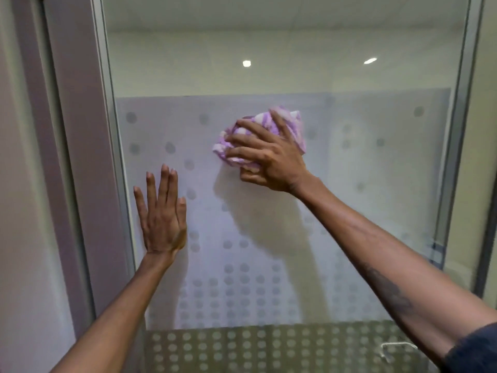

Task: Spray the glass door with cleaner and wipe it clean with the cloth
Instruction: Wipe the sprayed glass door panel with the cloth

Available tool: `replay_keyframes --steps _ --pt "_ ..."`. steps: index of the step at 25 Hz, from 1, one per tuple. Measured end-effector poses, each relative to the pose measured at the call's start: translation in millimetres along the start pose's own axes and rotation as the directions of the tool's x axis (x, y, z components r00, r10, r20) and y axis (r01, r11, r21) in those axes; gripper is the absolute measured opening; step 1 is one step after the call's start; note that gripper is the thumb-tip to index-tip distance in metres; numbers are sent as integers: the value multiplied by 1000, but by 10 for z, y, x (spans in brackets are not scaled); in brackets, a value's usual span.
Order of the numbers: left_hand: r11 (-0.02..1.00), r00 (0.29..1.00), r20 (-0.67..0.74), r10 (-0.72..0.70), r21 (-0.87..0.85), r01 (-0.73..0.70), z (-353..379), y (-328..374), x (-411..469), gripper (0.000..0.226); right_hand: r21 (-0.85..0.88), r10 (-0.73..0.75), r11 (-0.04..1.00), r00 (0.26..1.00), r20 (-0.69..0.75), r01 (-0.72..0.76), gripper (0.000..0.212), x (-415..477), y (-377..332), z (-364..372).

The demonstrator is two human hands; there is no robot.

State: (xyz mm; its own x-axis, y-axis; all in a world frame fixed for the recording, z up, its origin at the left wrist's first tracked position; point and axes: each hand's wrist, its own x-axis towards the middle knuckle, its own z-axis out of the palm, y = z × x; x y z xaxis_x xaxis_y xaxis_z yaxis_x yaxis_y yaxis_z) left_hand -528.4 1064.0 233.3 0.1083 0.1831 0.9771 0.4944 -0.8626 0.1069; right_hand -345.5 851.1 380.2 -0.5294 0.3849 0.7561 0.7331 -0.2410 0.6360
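Observation:
The glass door (363,162) fills the view, with a frosted band of grey dots across its middle and clear glass above. My right hand (269,160) presses a bunched purple-and-white cloth (291,122) against the frosted part, right of centre. My left hand (161,214) lies flat on the glass lower left, fingers spread and pointing up, with nothing in it. No spray bottle is in view.
A silver metal frame (115,146) runs down the door's left edge, with a wide purple-grey post (70,157) beside it. Another silver frame (462,130) bounds the right side. A metal handle (398,347) shows at the bottom right. Ceiling lights show in the upper glass.

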Motion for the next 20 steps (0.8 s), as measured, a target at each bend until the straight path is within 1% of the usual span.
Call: replay_keyframes --steps 2,4,5,6,7,8,9,10,11,12,13,14,15,16,18,19,20 --pt "1000 1000 -6 9 -1 -9 -2 -1 -6 58 -48 88 995 995 -55 -91 41 -405 261 -160" --pt "1000 1000 -12 12 -6 -12 1 8 11 58 -76 229 968 965 -129 -240 43 -864 433 -330" --pt "1000 1000 -14 7 -10 -7 5 11 15 58 -76 326 936 929 -173 -343 46 -1069 449 -386" --pt "1000 1000 -17 2 -17 -3 13 6 9 58 -66 445 881 868 -220 -468 49 -1213 396 -394" --pt "1000 1000 -20 1 -23 -1 24 5 -8 58 -38 579 790 766 -278 -612 51 -1286 286 -355" --pt "1000 1000 -28 4 -23 -5 31 15 -15 58 13 697 670 624 -353 -742 51 -1266 144 -274" --pt "1000 999 -32 3 -17 -4 28 16 -5 58 72 769 550 471 -432 -832 51 -1159 -18 -156" --pt "1000 999 -32 -3 -14 2 23 22 8 58 114 795 455 345 -499 -883 50 -1000 -188 -33" --pt "1000 1000 -31 -4 -13 4 16 29 16 58 133 795 402 274 -541 -906 49 -812 -364 78" --pt "1000 1000 -29 -3 -11 2 7 33 7 58 139 795 395 262 -547 -908 48 -629 -533 179" --pt "1000 1000 -26 1 -6 -1 2 47 1 58 138 796 421 291 -531 -897 48 -467 -694 264" --pt "1000 1000 -22 3 -3 -3 -2 44 1 58 135 794 464 343 -502 -876 50 -330 -864 345" --pt "1000 1000 -19 6 -8 -6 -3 36 10 57 125 783 522 415 -464 -844 50 -232 -1014 407" --pt "1000 1000 -16 11 -18 -12 -3 24 13 57 108 755 593 503 -421 -798 50 -183 -1150 456" --pt "999 1000 -16 23 -26 -23 6 0 -1 57 83 650 738 674 -351 -669 45 -257 -1355 531" --pt "999 1000 -19 22 -26 -22 15 -3 -8 57 79 595 792 737 -319 -606 44 -369 -1442 561" --pt "999 999 -26 18 -28 -19 25 3 -4 56 76 551 828 781 -293 -556 43 -508 -1529 586"
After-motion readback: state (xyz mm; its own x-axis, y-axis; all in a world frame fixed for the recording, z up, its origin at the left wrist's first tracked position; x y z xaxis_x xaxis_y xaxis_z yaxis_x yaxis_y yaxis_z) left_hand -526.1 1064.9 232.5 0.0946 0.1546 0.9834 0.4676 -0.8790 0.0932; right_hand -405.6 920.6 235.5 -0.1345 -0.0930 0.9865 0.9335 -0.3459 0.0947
